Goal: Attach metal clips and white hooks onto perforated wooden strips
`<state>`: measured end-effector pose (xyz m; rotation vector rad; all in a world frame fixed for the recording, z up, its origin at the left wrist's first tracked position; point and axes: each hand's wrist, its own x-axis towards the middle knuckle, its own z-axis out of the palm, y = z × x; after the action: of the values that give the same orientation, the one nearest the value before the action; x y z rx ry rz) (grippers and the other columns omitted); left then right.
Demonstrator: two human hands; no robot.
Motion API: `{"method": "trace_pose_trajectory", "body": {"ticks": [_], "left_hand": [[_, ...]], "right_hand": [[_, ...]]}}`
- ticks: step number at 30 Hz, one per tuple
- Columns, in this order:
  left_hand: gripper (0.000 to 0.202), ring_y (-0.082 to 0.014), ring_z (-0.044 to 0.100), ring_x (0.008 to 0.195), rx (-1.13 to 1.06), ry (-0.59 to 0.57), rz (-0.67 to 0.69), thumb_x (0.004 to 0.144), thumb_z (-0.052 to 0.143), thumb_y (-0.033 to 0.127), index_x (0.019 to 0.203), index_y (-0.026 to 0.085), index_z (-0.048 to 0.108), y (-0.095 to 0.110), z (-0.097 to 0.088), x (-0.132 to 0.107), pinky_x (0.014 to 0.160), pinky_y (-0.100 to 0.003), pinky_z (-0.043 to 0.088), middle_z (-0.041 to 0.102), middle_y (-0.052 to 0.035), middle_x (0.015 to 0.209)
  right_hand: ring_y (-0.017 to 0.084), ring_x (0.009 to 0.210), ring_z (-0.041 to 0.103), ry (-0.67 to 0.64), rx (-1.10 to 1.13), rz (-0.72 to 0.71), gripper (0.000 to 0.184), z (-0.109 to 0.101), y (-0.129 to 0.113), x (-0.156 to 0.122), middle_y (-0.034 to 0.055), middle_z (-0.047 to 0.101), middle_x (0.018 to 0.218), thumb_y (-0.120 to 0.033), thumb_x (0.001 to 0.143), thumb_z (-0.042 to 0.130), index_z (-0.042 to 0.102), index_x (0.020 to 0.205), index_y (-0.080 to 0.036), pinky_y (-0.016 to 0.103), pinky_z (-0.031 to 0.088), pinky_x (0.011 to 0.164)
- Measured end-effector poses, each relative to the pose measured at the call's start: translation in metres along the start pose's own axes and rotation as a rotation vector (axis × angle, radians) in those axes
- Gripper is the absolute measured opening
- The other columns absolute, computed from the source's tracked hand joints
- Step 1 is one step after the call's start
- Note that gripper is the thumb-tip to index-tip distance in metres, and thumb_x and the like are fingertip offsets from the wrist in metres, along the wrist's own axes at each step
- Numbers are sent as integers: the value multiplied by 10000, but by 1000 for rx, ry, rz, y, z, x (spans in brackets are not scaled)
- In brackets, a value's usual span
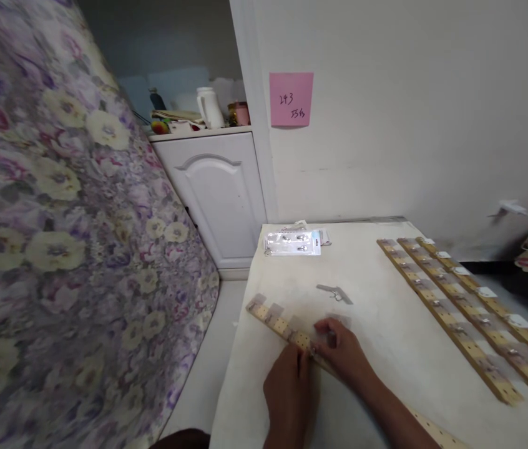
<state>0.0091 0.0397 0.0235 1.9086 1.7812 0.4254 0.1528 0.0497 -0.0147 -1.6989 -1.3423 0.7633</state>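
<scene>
A narrow wooden strip (280, 325) with small holes lies slanted across the white table, carrying several small clear pieces with metal bits. My left hand (287, 383) is closed at the strip's near edge, fingertips pressed against the wood. Just right of it, my right hand (341, 349) has its fingers curled in a pinch at the strip. A small shiny bit shows by those fingertips, too small to make out. Beyond the hands lies a grey pistol-shaped piece (341, 294) with a metal loop. The strip runs on under my right forearm.
Several similar strips (451, 333) with clear pieces lie along the table's right side. At the back left edge sits a clear blister pack (292, 243) with metal parts. A floral curtain (81, 249) hangs left; a white cabinet (217, 199) stands behind.
</scene>
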Motion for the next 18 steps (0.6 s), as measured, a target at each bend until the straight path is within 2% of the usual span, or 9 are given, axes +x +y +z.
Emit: {"method": "trace_pose_trajectory", "body": {"ticks": [4, 9, 13, 15, 18], "left_hand": [[274, -169, 609, 767, -53, -23, 21, 910, 372, 394, 807, 241, 575, -5, 1, 1, 626, -242, 306, 689, 7, 816], [299, -180, 603, 770, -87, 56, 49, 918, 348, 377, 800, 226, 577, -1, -1, -3, 643, -249, 319, 683, -11, 807], [275, -190, 597, 784, -170, 45, 86, 907, 366, 358, 810, 220, 583, -3, -3, -8, 666, -255, 344, 677, -25, 823], [245, -193, 593, 788, -206, 38, 99, 894, 387, 333, 811, 214, 584, -5, -5, -11, 680, -259, 354, 672, -30, 824], [223, -188, 586, 773, -244, 42, 110, 886, 395, 303, 792, 213, 576, -7, -7, -15, 684, -260, 356, 665, -24, 808]], "right_hand": [[206, 853, 589, 10, -5, -20, 259, 2, -3, -1, 38, 648, 927, -207, 666, 585, 607, 924, -204, 320, 445, 767], [201, 821, 579, 40, -27, -66, 282, -4, -7, -4, 58, 630, 975, -248, 699, 589, 601, 973, -186, 318, 447, 737], [161, 659, 542, 28, -71, -44, 278, -26, -1, -22, 44, 615, 922, -334, 767, 543, 570, 1001, -186, 305, 442, 646], [175, 679, 542, -1, -166, -10, 264, -40, 4, -38, 21, 599, 832, -347, 740, 577, 572, 959, -201, 306, 434, 647], [205, 824, 549, -60, -268, -36, 272, -55, 11, -61, 28, 582, 886, -303, 668, 639, 579, 916, -209, 315, 434, 730]]}}
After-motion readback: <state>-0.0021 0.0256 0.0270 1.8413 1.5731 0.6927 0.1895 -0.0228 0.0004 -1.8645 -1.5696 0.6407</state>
